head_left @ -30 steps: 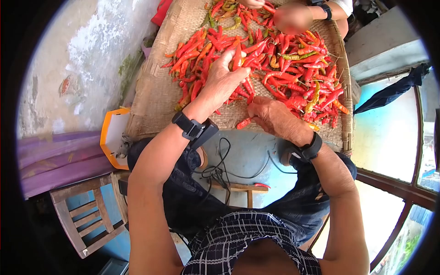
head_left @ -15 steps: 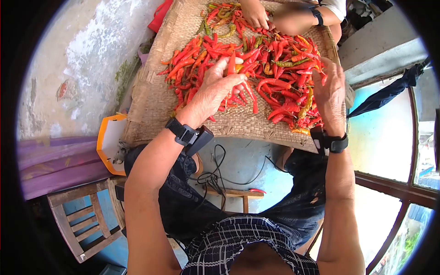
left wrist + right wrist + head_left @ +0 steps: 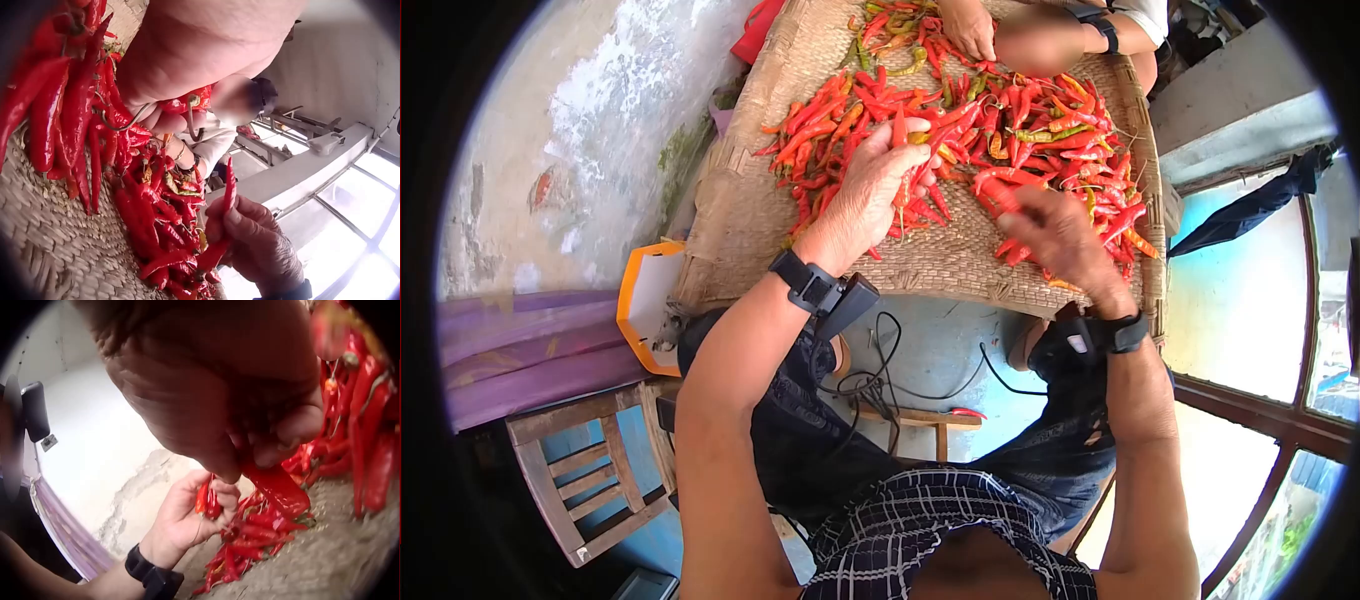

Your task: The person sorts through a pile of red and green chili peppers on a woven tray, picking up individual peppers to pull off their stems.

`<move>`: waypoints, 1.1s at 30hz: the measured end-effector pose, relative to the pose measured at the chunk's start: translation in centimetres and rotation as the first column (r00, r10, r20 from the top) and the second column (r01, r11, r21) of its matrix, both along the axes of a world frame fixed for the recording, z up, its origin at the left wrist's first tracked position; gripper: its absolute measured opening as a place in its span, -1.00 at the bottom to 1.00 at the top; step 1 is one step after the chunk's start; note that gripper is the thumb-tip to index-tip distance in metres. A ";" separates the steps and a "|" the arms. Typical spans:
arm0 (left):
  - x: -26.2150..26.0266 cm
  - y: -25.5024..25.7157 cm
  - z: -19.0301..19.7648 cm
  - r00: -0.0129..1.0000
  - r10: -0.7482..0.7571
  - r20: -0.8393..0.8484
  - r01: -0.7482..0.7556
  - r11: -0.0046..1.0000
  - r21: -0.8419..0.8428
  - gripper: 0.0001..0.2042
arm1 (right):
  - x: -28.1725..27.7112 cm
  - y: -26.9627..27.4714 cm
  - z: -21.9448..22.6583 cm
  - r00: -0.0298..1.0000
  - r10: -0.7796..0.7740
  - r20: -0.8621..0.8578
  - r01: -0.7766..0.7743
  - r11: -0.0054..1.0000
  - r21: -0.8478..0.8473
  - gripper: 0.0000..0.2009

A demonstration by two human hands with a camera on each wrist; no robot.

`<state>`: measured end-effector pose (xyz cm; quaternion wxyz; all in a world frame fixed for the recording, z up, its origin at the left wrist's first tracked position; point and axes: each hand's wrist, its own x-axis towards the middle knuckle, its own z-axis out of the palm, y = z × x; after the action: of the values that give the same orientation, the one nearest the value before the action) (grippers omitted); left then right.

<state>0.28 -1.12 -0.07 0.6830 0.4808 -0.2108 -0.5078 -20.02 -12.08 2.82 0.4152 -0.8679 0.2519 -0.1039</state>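
Note:
My left hand (image 3: 872,190) is over the left part of a woven tray (image 3: 960,268), gripping a few red chili peppers (image 3: 209,501) with their stems poking out of the grasp. More red chilies (image 3: 805,140) lie in a heap under and beside it. To the right, my right hand (image 3: 1065,232) holds a red chili pepper (image 3: 230,184) pinched between thumb and fingers; in the right wrist view its lower part hangs below the curled fingers. This hand is over the near edge of the larger chili heap (image 3: 1090,150), which has some yellow and green pods mixed in.
Another person's hand (image 3: 968,28) reaches into chilies at the tray's far side. A worn wall (image 3: 600,150) rises on the left, windows (image 3: 1250,300) on the right. Below the tray are black cables (image 3: 870,385) and a wooden bar with one red chili (image 3: 968,412).
My right hand went from near the tray's front edge to the right side of the heap, then back leftward, now with a chili. My left hand keeps its hold, nearly still.

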 end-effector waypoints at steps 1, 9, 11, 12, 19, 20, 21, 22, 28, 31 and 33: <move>0.0 0.1 0.1 1.000 0.005 -0.003 -0.005 1.000 -0.003 -0.67 | -0.5 -1.1 0.5 0.996 -0.065 0.062 0.066 0.998 -0.007 -0.84; -2.0 0.2 0.4 0.977 -0.188 0.102 0.197 0.976 -0.093 -0.59 | -0.1 -1.8 0.7 0.924 -0.210 0.321 0.286 0.934 -0.212 -0.77; -2.4 0.0 0.0 0.956 -0.202 0.214 0.229 0.967 -0.111 -0.59 | 1.1 0.8 -0.4 0.969 -0.166 0.182 0.116 0.960 0.256 -0.81; -2.7 -0.1 -0.2 0.941 -0.206 0.268 0.245 0.962 -0.121 -0.59 | 1.6 1.6 -1.8 0.969 -0.162 0.186 0.104 0.952 0.287 -0.78; -3.4 0.4 -0.5 0.978 -0.202 -0.044 0.191 0.965 -0.178 -0.59 | 2.8 3.3 -2.1 0.975 -0.112 0.194 0.006 0.879 0.477 -0.78; -3.5 0.4 -0.7 0.978 -0.203 -0.044 0.192 0.965 -0.178 -0.59 | 2.8 3.7 -2.1 0.968 -0.122 0.218 0.012 0.894 0.447 -0.80; -3.5 0.3 -0.8 0.977 -0.214 -0.013 0.209 0.961 -0.182 -0.59 | 2.7 3.9 -2.2 0.961 -0.131 0.242 0.019 0.909 0.416 -0.82; -3.5 0.3 -0.8 0.974 -0.225 0.019 0.224 0.957 -0.186 -0.59 | 2.6 3.7 -2.3 0.962 -0.131 0.241 0.019 0.909 0.416 -0.82; -1.7 0.5 -1.2 0.992 -0.039 -0.118 0.027 0.994 -0.101 -0.64 | 1.1 0.5 -0.4 0.960 -0.242 0.139 0.133 0.835 0.534 -0.88; -1.9 0.5 -0.9 0.990 0.091 -0.108 -0.092 0.996 -0.001 -0.73 | 0.1 -3.5 0.1 0.746 -0.574 0.338 0.169 0.654 0.737 -0.84; -1.9 0.2 -1.3 0.999 0.036 0.004 -0.036 0.999 -0.023 -0.79 | -0.2 -4.6 -0.3 0.623 -0.714 0.320 0.183 0.530 0.828 -0.80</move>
<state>-1.61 -0.96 -1.40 0.6970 0.4778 -0.2096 -0.4920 -20.18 -16.65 2.50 0.7361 -0.4319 0.3469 -0.3890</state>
